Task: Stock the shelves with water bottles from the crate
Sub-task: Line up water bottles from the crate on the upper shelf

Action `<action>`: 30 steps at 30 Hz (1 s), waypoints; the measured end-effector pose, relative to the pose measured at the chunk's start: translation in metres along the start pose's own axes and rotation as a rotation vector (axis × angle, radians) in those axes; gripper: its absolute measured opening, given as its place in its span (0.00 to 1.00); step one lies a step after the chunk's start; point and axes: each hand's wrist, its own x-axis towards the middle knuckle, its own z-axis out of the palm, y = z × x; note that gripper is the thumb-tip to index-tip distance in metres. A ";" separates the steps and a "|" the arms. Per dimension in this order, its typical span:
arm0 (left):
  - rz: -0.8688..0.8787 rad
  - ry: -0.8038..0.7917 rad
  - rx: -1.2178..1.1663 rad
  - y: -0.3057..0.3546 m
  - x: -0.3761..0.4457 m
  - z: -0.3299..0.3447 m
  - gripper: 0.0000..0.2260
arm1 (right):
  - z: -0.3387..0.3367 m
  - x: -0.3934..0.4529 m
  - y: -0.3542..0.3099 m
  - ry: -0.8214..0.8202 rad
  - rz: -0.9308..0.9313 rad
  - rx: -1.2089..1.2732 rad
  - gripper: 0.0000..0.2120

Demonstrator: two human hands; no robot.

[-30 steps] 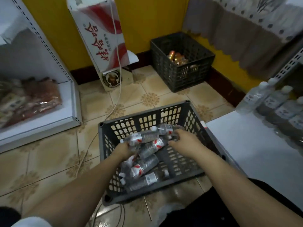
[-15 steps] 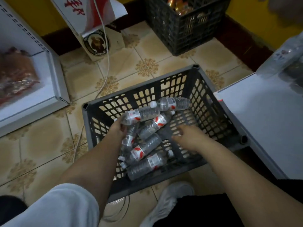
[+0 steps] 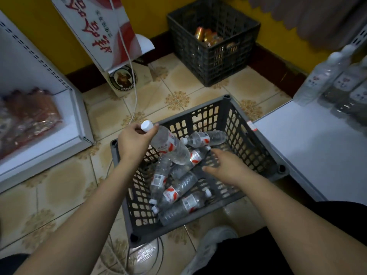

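While the left hand (image 3: 135, 138) pinches one water bottle (image 3: 168, 144) by its neck, the right hand's fingers (image 3: 215, 155), spread, should close around the bottle (image 3: 198, 155) just beyond them.

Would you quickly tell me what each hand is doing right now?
Left hand: grips a water bottle by its neck, above the crate.
Right hand: open, holding nothing, over the crate.
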 end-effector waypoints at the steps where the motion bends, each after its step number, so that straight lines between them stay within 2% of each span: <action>1: 0.077 -0.029 0.017 0.016 -0.005 -0.013 0.22 | -0.002 -0.005 -0.005 0.031 -0.041 0.016 0.33; 3: 0.217 -0.075 0.002 0.050 -0.016 -0.040 0.25 | -0.013 -0.019 -0.018 0.092 -0.103 0.014 0.44; 5: 0.328 -0.099 -0.083 0.088 -0.029 -0.064 0.23 | -0.028 -0.038 -0.032 0.135 -0.188 0.036 0.47; 7: 0.429 -0.082 -0.184 0.130 -0.047 -0.082 0.20 | -0.045 -0.063 -0.041 0.177 -0.275 0.095 0.41; 9: 0.564 -0.027 -0.184 0.176 -0.069 -0.094 0.21 | -0.064 -0.093 -0.046 0.226 -0.301 0.137 0.36; 13: 0.819 0.049 -0.114 0.264 -0.116 -0.111 0.23 | -0.105 -0.159 -0.045 0.357 -0.316 0.223 0.33; 17: 1.000 -0.009 -0.292 0.349 -0.165 -0.125 0.26 | -0.157 -0.234 -0.041 0.560 -0.351 0.285 0.32; 19: 1.092 -0.134 -0.395 0.389 -0.191 -0.130 0.24 | -0.183 -0.277 -0.037 0.668 -0.354 0.262 0.31; 21: 1.173 -0.405 -0.508 0.420 -0.222 -0.129 0.15 | -0.208 -0.320 -0.027 0.779 -0.330 0.220 0.30; 22: 1.199 -0.523 -0.534 0.434 -0.237 -0.125 0.15 | -0.221 -0.340 -0.020 0.840 -0.319 0.211 0.28; 25: 1.280 -0.673 -0.562 0.467 -0.283 -0.103 0.41 | -0.253 -0.391 0.002 1.004 -0.259 0.152 0.26; 26: 1.312 -0.728 -0.577 0.478 -0.298 -0.095 0.45 | -0.260 -0.406 0.011 1.040 -0.222 0.124 0.26; 30: 1.423 -0.839 -0.562 0.524 -0.360 -0.066 0.42 | -0.276 -0.448 0.054 1.145 -0.080 0.085 0.30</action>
